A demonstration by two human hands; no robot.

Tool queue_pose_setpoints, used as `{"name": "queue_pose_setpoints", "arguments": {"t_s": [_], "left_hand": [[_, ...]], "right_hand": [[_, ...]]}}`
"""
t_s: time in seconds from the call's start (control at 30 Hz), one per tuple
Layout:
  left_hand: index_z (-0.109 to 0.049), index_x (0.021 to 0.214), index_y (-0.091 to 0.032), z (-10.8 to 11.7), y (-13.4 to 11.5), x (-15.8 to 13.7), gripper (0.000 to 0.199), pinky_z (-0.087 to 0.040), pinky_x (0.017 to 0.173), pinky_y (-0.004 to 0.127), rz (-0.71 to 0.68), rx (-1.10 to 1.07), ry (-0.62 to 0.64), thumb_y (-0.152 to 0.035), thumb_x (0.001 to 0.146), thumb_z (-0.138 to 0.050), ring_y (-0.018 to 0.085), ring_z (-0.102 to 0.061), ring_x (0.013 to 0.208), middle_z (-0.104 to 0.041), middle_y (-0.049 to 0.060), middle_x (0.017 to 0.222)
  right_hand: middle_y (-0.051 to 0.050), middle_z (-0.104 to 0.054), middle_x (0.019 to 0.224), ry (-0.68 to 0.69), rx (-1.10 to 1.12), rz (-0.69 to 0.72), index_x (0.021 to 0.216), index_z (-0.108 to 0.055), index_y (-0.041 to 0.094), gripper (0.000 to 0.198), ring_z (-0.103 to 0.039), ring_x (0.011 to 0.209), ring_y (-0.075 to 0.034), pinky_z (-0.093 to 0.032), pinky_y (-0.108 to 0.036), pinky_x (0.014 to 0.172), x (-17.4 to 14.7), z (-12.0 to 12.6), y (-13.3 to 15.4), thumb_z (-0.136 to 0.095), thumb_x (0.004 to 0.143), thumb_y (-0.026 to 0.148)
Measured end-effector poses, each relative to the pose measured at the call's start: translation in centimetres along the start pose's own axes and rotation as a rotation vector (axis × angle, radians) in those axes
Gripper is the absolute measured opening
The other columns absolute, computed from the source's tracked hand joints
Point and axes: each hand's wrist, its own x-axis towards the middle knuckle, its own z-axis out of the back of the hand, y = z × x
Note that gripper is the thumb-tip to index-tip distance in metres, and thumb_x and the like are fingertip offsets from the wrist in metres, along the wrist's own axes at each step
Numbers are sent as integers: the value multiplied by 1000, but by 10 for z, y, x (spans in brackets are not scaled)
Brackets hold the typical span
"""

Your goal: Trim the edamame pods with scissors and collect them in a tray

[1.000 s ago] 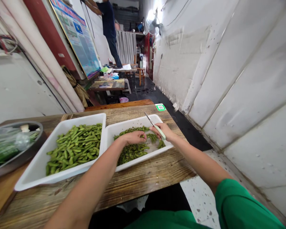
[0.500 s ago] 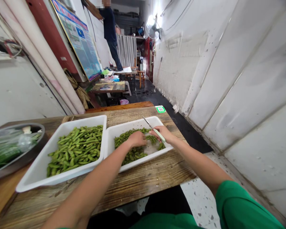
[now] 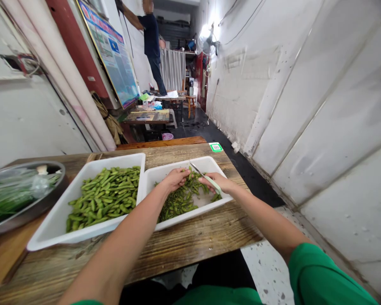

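Observation:
My right hand (image 3: 218,181) grips pale-green-handled scissors (image 3: 212,183), their metal blades pointing away and to the left over the right white tray (image 3: 209,206). My left hand (image 3: 176,178) is closed, its fingertips pinched near the blades. A green edamame pod seems to be between them, though it is small and partly hidden. Below both hands lie edamame pods (image 3: 180,204) and small scraps, with a patch of tray floor showing on the right. More edamame pods (image 3: 106,195) are heaped in the left white tray (image 3: 50,228).
A metal basin (image 3: 58,186) with bagged green vegetables (image 3: 12,203) stands at the left. The wooden table (image 3: 215,226) ends near my right forearm. Beyond are a bench (image 3: 165,143), a cluttered table (image 3: 148,116) and a person (image 3: 152,42) reaching up by the wall.
My left hand has lifted from the pods and moved slightly away from me, its fingertips now pinched near the blades. The right hand keeps its hold on the scissors.

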Motion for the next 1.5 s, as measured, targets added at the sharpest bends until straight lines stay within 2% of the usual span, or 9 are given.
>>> {"name": "queue_pose_setpoints", "arguments": {"t_s": [0.17, 0.27, 0.47, 0.6, 0.87, 1.07, 1.27, 1.37, 1.5], "left_hand": [[-45, 64, -14, -1, 2, 1, 35, -16, 37, 16, -111, 12, -75, -32, 53, -74, 0, -26, 35, -35, -9, 45], [-47, 64, -14, 0, 5, 4, 35, -18, 37, 17, -164, 75, -92, -34, 52, -73, 1, -28, 35, -38, -8, 45], [-52, 64, -13, 1, 10, 7, 33, -21, 39, 18, -240, 287, -230, -37, 52, -72, 3, -31, 38, -41, -7, 44], [-48, 59, -14, 2, 11, 6, 33, -17, 39, 18, -136, 313, -255, -34, 51, -74, 2, -27, 35, -36, -9, 40], [-41, 50, -15, 5, 11, 0, 37, -14, 37, 19, 168, 294, -91, -27, 50, -76, 3, -27, 33, -35, -7, 36], [-41, 52, -14, 4, 7, 1, 34, -12, 36, 16, 203, 82, -76, -15, 51, -75, 1, -27, 33, -35, -7, 38], [-40, 61, -14, 5, -4, 5, 25, -20, 34, 11, 24, -356, -148, -4, 65, -63, 0, -33, 38, -47, -2, 52], [-42, 63, -13, 2, -6, 4, 21, -21, 33, 10, -38, -406, -214, -3, 67, -60, 0, -33, 38, -51, 0, 56], [-46, 64, -10, -7, -3, 4, 16, -22, 32, 10, -21, -380, -242, -3, 67, -60, -1, -34, 38, -50, 0, 55]], "right_hand": [[6, -39, 42, -74, -113, 47, 63, -51, 13, 37, -35, 34, -5, -28, -17, 33, 6, 1, -10, -62, 63, 49], [6, -40, 43, -82, -143, 68, 65, -54, 12, 37, -34, 34, -5, -27, -17, 33, 8, 1, -13, -61, 63, 49], [6, -39, 39, -59, -195, 34, 64, -54, 13, 39, -35, 32, -6, -27, -17, 32, 6, 1, -12, -60, 65, 51], [5, -38, 38, -22, -307, -6, 62, -55, 12, 42, -36, 32, -7, -26, -19, 33, 3, 1, -9, -58, 64, 54], [4, -36, 34, 40, -440, -59, 55, -53, 12, 41, -35, 32, -7, -23, -19, 34, -1, 0, -3, -61, 62, 52], [4, -39, 36, 64, -262, -124, 61, -50, 14, 40, -38, 29, -8, -29, -19, 30, 4, 0, -8, -63, 61, 52], [5, -45, 49, 133, 12, -140, 71, -43, 15, 42, -42, 35, -6, -35, -18, 32, 3, -1, -4, -56, 68, 55], [4, -47, 52, 162, 44, -124, 71, -43, 15, 43, -42, 36, -6, -36, -17, 32, -1, -3, 2, -53, 71, 57], [5, -45, 48, 150, 44, -119, 70, -43, 15, 43, -42, 34, -6, -36, -18, 32, -4, -4, 6, -53, 71, 57]]}}
